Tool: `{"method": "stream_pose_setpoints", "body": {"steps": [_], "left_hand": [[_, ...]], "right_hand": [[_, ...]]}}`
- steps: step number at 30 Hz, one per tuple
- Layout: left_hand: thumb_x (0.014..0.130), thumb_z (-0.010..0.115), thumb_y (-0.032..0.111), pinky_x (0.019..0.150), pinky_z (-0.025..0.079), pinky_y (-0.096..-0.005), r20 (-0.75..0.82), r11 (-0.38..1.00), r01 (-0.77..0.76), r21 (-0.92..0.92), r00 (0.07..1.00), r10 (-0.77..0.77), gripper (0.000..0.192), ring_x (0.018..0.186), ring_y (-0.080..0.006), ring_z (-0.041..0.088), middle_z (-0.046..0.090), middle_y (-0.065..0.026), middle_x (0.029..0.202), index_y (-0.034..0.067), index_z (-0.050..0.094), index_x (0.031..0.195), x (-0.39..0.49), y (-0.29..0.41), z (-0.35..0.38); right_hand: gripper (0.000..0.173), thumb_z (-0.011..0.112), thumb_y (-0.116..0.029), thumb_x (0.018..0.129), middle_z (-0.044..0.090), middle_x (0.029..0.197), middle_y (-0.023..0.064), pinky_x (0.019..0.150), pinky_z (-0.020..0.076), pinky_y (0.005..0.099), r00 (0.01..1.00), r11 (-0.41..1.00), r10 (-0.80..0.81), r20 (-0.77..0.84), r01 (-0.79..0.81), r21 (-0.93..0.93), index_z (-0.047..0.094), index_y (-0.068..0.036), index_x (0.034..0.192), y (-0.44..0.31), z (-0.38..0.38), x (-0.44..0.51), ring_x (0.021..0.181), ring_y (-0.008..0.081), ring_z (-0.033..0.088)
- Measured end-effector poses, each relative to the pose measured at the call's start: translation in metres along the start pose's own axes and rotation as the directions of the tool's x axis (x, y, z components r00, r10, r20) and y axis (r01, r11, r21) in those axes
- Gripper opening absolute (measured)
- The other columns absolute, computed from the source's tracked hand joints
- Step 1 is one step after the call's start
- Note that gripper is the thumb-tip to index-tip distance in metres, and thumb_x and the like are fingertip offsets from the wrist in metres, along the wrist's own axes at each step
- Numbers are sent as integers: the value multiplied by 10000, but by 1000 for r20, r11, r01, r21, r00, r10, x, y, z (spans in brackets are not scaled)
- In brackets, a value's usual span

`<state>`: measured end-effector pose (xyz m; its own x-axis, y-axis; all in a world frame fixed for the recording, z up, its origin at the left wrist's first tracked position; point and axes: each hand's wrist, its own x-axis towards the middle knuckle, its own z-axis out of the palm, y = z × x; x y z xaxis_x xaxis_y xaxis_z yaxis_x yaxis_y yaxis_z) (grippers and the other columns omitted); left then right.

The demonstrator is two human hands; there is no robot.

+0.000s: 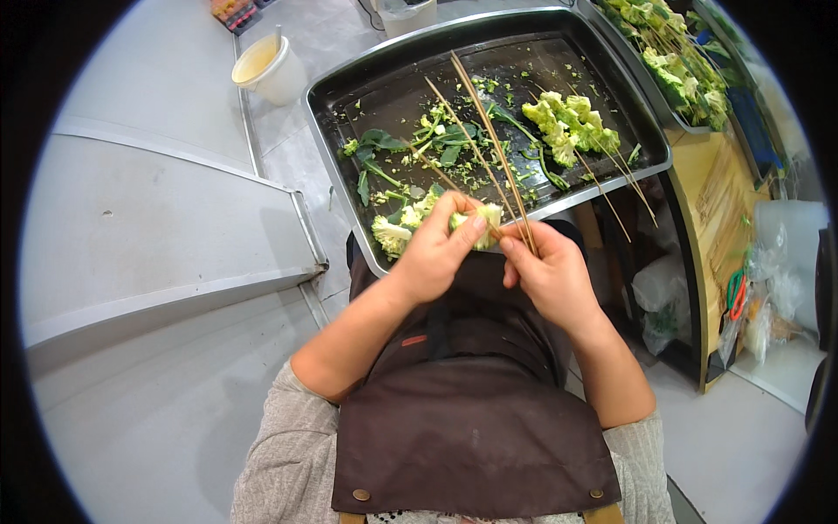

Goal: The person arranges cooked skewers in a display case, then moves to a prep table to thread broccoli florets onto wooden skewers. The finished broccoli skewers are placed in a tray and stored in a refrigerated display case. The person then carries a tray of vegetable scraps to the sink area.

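Over the near edge of a dark metal tray (393, 85), my left hand (438, 245) pinches a broccoli floret (488, 223). My right hand (546, 268) grips several thin wooden skewers (488, 124) that point away over the tray. One skewer (435, 167) slants toward the left and passes by the floret; my fingers partly hide where they meet. Loose florets (393, 236) lie in the tray's near left corner, beside my left hand. Skewered broccoli (569, 128) rests at the tray's right side, its sticks jutting over the rim.
Broccoli leaves and stems (380, 141) and crumbs litter the tray. A second tray (681, 118) with skewered broccoli stands at the upper right on a wooden table (707, 177). Scissors (734, 295) and plastic bags (661, 288) are at the right. A white bucket (285, 78) stands upper left.
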<state>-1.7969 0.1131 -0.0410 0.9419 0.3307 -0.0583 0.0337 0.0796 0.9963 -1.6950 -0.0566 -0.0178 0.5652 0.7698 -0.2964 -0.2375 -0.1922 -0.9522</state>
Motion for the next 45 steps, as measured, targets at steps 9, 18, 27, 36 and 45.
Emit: {"method": "stream_pose_setpoints", "body": {"steps": [9, 18, 27, 36, 45], "left_hand": [[901, 685, 194, 982, 499, -403, 226, 488, -136, 862, 965, -130, 363, 1130, -343, 616, 616, -163, 1208, 73, 646, 1241, 47, -12, -80], [971, 663, 196, 745, 545, -290, -177, 927, 174, -332, 954, -243, 254, 847, -164, 662, 639, -71, 1008, 31, 544, 1121, 47, -14, -93], [1016, 549, 171, 925, 532, -379, -11, 453, 71, -889, 984, -177, 285, 1034, -245, 625, 634, -131, 1130, -8, 560, 1237, 24, -18, -64], [1021, 543, 169, 922, 533, -383, -93, 463, -11, -887, 984, -154, 260, 1028, -245, 626, 651, -140, 1060, -29, 573, 1187, 25, -25, -63], [1024, 592, 173, 911, 509, -364, -125, 732, -43, -680, 991, -58, 197, 991, -192, 629, 656, -81, 1040, 31, 604, 1160, 18, -17, -64]], "right_hand": [[183, 604, -138, 1028, 603, 715, -18, 594, 437, 214, 992, 1000, 6, -129, -6, 1, 643, 2, 1140, 23, -21, 8, 629, 53, 563], [168, 584, -149, 1038, 585, 757, -18, 548, 407, 207, 999, 994, 47, -1, -47, 99, 619, -10, 1125, 24, -8, -11, 615, 47, 552], [165, 587, -153, 1042, 567, 769, -17, 535, 424, 214, 988, 975, 143, 53, -150, 163, 615, -6, 1113, 29, -3, -15, 584, 66, 546], [180, 581, -173, 1038, 587, 715, -20, 462, 348, 198, 965, 959, 236, 110, -250, 135, 626, -30, 1138, 23, -8, -21, 554, 43, 530], [169, 600, -165, 1030, 576, 669, -20, 434, 303, 190, 957, 931, 252, 146, -281, 235, 641, -32, 1124, 9, -18, -24, 520, 39, 502]]}}
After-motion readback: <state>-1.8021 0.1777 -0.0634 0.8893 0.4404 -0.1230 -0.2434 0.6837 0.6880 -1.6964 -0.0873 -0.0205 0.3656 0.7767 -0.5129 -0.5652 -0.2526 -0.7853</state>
